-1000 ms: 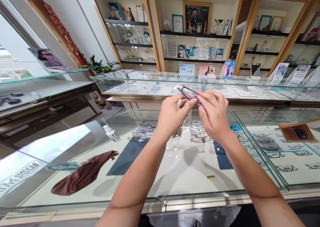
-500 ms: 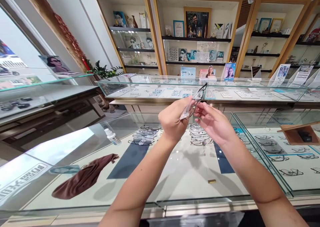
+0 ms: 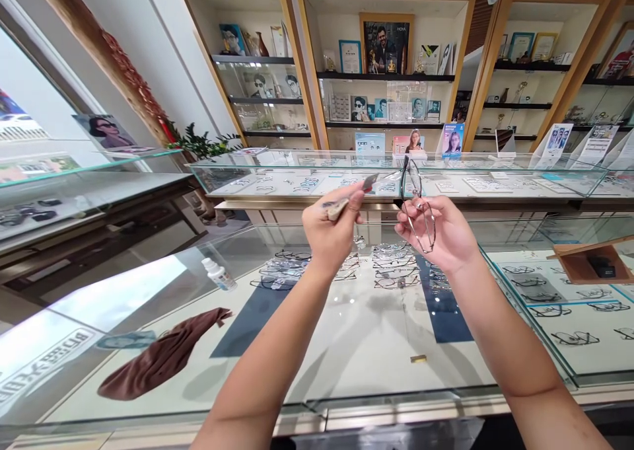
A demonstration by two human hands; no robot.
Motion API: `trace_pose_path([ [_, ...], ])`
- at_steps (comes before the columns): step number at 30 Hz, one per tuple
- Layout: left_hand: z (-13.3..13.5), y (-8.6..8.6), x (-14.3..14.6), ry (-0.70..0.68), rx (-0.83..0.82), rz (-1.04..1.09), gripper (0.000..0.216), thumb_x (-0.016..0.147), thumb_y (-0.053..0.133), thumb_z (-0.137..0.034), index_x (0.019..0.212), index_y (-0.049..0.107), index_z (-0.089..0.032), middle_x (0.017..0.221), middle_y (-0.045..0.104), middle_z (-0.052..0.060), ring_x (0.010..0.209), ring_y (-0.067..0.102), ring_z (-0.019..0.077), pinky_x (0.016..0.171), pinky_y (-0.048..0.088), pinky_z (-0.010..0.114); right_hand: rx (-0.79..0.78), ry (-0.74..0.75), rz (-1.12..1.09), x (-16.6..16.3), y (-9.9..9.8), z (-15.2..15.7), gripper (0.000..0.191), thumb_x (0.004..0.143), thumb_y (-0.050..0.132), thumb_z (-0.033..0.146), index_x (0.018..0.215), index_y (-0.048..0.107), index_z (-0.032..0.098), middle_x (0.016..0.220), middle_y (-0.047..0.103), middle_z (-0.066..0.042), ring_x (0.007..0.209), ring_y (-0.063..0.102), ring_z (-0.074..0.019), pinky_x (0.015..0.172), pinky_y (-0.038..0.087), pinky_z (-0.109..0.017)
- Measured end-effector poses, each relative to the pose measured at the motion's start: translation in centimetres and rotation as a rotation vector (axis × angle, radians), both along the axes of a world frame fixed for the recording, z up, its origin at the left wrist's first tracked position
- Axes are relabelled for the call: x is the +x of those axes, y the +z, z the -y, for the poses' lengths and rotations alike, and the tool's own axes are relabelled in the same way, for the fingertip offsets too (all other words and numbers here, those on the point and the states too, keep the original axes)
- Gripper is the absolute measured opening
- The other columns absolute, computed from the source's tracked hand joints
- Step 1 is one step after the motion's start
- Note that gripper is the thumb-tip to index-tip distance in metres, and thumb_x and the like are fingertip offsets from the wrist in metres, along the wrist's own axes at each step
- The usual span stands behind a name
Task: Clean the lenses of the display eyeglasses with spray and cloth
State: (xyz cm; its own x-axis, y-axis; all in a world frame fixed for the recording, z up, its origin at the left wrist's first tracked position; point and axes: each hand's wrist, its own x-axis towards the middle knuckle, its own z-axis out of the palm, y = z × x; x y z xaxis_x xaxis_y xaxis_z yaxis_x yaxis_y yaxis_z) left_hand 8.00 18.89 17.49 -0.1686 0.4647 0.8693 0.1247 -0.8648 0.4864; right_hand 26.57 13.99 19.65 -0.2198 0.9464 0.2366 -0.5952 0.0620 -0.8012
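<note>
Both hands are raised over a glass display counter (image 3: 376,344). My right hand (image 3: 440,238) is closed on a pair of thin metal-framed glasses (image 3: 419,205), held upright with the frame standing above the fingers. My left hand (image 3: 329,232) is closed in a pinch on a small pale cloth or wrapper (image 3: 347,202), a short way left of the glasses and apart from them. Inside the counter below lie several pairs of glasses (image 3: 391,271).
A brown cloth (image 3: 158,357) and a small white bottle (image 3: 218,275) lie on the counter at left. A small gold piece (image 3: 419,359) sits near the front. A wooden tray (image 3: 589,265) stands at right. A second glass counter (image 3: 307,166) and wall shelves (image 3: 386,76) lie beyond.
The hands have separated. The glasses passed from between both hands to the right hand alone and now stand upright; the left hand drew away to the left with the small cloth.
</note>
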Motion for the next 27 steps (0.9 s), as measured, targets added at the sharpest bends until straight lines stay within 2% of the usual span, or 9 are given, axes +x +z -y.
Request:
trace_pose_path([
  [4,-0.3,1.1,-0.8,-0.257,-0.257,0.222,0.041,0.081,0.085,-0.059,0.086,0.079,-0.019,0.087,0.082,0.008,0.047,0.052,0.0066,0.043,0.037,0.024,0.017,0.143,0.099,0.2,0.3,0.2,0.021,0.07,0.077,0.031,0.062,0.059,0.022,0.071,0.054,0.001,0.07,0.051,-0.0134,0.069,0.052,-0.029],
  [6,-0.3,1.5,-1.0,-0.334,-0.355,0.273,0.044,0.075,0.09,-0.059,0.083,0.075,-0.019,0.088,0.081,0.009,0.046,0.048,0.0054,0.041,0.03,0.023,0.042,0.184,0.138,0.1,0.2,0.2,0.021,0.071,0.075,0.031,0.061,0.059,0.022,0.07,0.053,0.001,0.069,0.049,-0.0131,0.069,0.05,-0.03],
  [8,-0.1,1.8,-1.0,-0.378,-0.429,0.274,0.047,0.072,0.091,-0.06,0.086,0.073,-0.019,0.094,0.082,0.009,0.047,0.048,0.0052,0.041,0.027,0.023,0.061,0.165,0.139,0.0,0.2,0.2,0.019,0.072,0.075,0.03,0.062,0.061,0.022,0.071,0.055,0.001,0.07,0.05,-0.013,0.07,0.049,-0.03],
  [12,0.6,2.0,-1.0,-0.501,-0.665,0.039,0.054,0.075,0.088,-0.06,0.106,0.072,-0.02,0.097,0.08,0.008,0.048,0.046,0.0049,0.043,0.028,0.022,0.115,0.063,0.132,0.0,0.2,-0.1,0.017,0.075,0.079,0.031,0.069,0.065,0.023,0.08,0.062,0.001,0.082,0.058,-0.0137,0.074,0.05,-0.027],
  [14,1.1,2.0,-0.9,-0.568,-0.76,-0.11,0.051,0.077,0.086,-0.06,0.102,0.071,-0.018,0.093,0.077,0.006,0.048,0.043,0.0042,0.043,0.028,0.022,0.137,0.036,0.142,0.2,0.1,-0.2,0.018,0.078,0.079,0.033,0.071,0.065,0.024,0.088,0.067,0.0,0.088,0.061,-0.0146,0.078,0.051,-0.028],
  [17,1.7,2.0,-0.6,-0.639,-0.75,-0.175,0.049,0.079,0.083,-0.062,0.09,0.067,-0.018,0.086,0.07,0.003,0.048,0.04,0.0032,0.045,0.027,0.021,0.14,0.021,0.168,0.3,0.0,-0.4,0.018,0.08,0.078,0.035,0.074,0.065,0.025,0.097,0.07,-0.001,0.097,0.064,-0.0165,0.087,0.053,-0.031],
  [20,2.0,2.0,-0.3,-0.657,-0.714,-0.146,0.049,0.075,0.087,-0.061,0.089,0.066,-0.018,0.077,0.064,-0.001,0.05,0.039,0.0036,0.046,0.027,0.021,0.146,0.01,0.184,0.3,-0.2,-0.5,0.016,0.081,0.079,0.035,0.076,0.066,0.025,0.096,0.068,-0.001,0.102,0.064,-0.018,0.093,0.053,-0.033],
  [27,1.6,1.7,-0.3,-0.612,-0.67,-0.117,0.045,0.071,0.092,-0.05,0.092,0.069,-0.017,0.069,0.061,-0.002,0.051,0.042,0.0053,0.048,0.029,0.021,0.171,-0.007,0.2,0.2,-0.4,-0.6,0.017,0.081,0.08,0.033,0.076,0.066,0.026,0.092,0.065,0.001,0.094,0.062,-0.0165,0.093,0.052,-0.032],
])
